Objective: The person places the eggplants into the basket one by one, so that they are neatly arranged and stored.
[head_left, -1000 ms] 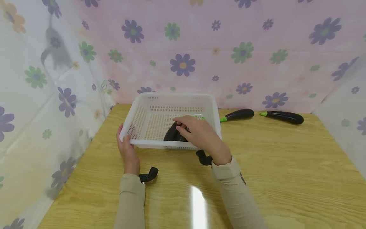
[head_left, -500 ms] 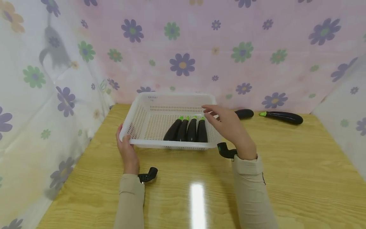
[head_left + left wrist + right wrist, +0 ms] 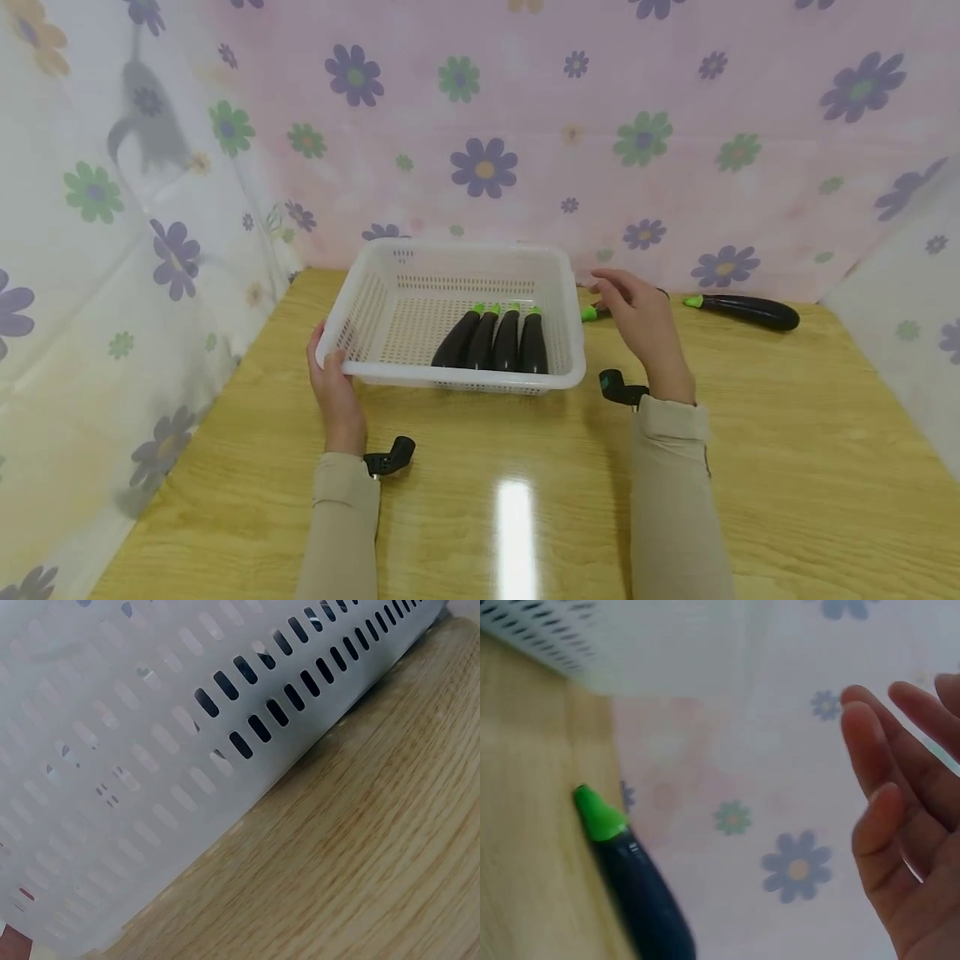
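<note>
A white slotted plastic basket point(image 3: 457, 376) stands on the table, its near left corner gripped by my left hand point(image 3: 341, 408), thumb over the rim. Inside, several dark eggplants point(image 3: 480, 342) lie side by side toward the right, green stems pointing away. My right hand point(image 3: 651, 329) is raised to the right of the basket, over another eggplant point(image 3: 601, 311) that it partly covers. In the right wrist view that eggplant point(image 3: 649, 900) lies apart from the loosely bent, bare fingers. The left wrist view shows the basket's slotted wall point(image 3: 172, 787) close up.
One more eggplant point(image 3: 750, 311) lies at the back right of the wooden table point(image 3: 787, 450). A flowered cloth point(image 3: 540, 108) hangs right behind the table's back edge, and another closes the left side. Black camera mounts point(image 3: 392, 457) stick out from both wrists.
My right hand has moved out of the basket to the right, over the nearer loose eggplant, uncovering the eggplants inside. The left hand keeps its hold on the basket.
</note>
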{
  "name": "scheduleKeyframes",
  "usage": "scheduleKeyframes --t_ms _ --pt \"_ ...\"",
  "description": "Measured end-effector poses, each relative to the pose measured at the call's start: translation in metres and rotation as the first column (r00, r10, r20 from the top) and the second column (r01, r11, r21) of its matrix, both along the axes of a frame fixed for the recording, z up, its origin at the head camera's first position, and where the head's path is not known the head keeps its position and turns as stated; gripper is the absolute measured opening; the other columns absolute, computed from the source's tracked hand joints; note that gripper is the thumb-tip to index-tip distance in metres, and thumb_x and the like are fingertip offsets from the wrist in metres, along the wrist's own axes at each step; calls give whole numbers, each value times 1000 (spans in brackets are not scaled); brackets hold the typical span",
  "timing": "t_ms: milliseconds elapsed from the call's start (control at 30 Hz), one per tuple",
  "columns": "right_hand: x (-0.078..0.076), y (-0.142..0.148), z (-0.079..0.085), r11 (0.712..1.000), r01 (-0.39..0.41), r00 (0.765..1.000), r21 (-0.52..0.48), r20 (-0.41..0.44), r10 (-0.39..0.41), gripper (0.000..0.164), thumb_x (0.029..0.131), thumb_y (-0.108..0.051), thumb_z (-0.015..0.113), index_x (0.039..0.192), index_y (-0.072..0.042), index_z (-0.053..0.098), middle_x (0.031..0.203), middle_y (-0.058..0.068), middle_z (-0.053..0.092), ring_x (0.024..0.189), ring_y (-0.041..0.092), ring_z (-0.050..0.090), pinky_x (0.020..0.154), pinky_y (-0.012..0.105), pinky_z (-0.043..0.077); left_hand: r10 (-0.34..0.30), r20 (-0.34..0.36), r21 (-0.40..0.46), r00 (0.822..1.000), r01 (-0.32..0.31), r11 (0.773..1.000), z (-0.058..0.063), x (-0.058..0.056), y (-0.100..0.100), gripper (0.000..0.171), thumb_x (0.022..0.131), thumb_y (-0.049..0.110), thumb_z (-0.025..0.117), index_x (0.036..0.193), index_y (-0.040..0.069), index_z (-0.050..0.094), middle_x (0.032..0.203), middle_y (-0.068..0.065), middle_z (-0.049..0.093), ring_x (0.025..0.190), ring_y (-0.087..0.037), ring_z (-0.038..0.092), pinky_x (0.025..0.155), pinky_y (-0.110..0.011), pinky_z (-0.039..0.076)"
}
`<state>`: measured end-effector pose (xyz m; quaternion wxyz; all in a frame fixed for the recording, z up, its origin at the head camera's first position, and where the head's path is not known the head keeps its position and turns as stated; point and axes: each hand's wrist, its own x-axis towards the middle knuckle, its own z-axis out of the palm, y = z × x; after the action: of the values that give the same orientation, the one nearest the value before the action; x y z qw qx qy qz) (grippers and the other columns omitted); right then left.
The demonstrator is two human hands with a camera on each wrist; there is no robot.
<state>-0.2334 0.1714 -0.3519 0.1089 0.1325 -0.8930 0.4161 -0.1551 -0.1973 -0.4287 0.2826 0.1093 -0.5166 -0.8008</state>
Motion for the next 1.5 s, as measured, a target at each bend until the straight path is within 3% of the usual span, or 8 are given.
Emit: scheduleKeyframes --t_ms 133,367,567,867,1033,1167,1300,1500 --pt "-11 5 -17 996 69 998 -57 0 -69 46 91 -48 38 121 -18 55 104 1 61 87 17 56 71 39 42 -8 17 -12 1000 8 1000 1 1 -1 47 88 7 31 131 24 39 133 0 37 119 -17 38 98 -40 26" --pt "-26 14 -49 966 195 977 -171 115 -177 40 92 -37 41 122 -14 54 121 6 50 109 24 45 86 44 35 -3 37 -31 999 4 1000 0 4 -2 47 88 8 31 131 24 38 133 1 37 119 -17 38 98 -41 27" --pt "-35 23 -69 962 250 965 -112 115 -238 39 91 -19 43 127 -5 49 131 17 40 117 33 38 95 48 29 -6 52 -36 999 8 999 -4 5 -3 47 88 8 31 133 22 36 133 1 37 119 -17 38 98 -40 27" --pt "-41 43 -77 976 219 963 -13 164 -214 50 92 -21 38 139 -6 29 144 22 11 129 43 6 97 59 15 -14 58 -32 998 16 999 -7 5 0 47 88 8 32 133 24 37 132 2 38 119 -17 38 97 -41 28" --pt "-44 55 -79 988 137 962 68 231 -149 54 93 -24 33 143 -9 18 146 19 -8 129 42 -12 95 64 8 -13 60 -32 998 15 999 -8 6 2 48 87 8 32 133 21 36 132 2 39 118 -17 39 96 -42 28" --pt "-50 63 -80 987 65 972 146 213 -95 51 95 -22 27 142 -7 16 145 22 -6 128 42 -16 97 62 -2 -22 38 -44 999 24 999 -8 6 2 48 88 8 32 134 20 35 132 1 39 118 -18 39 97 -43 28" --pt "-53 64 -83 959 17 978 282 195 -75 50 92 -16 29 139 -1 25 142 30 5 127 49 -9 99 57 -5 -17 36 -51 999 19 999 -6 6 1 47 87 8 32 133 21 37 132 1 39 118 -17 39 97 -43 28" --pt "-52 59 -79 945 83 969 316 197 -150 54 87 -15 42 138 -5 30 141 27 7 125 49 -5 92 65 4 -21 33 -65 999 24 998 -3 3 0 46 89 10 33 133 23 36 133 1 38 119 -18 39 97 -43 28"
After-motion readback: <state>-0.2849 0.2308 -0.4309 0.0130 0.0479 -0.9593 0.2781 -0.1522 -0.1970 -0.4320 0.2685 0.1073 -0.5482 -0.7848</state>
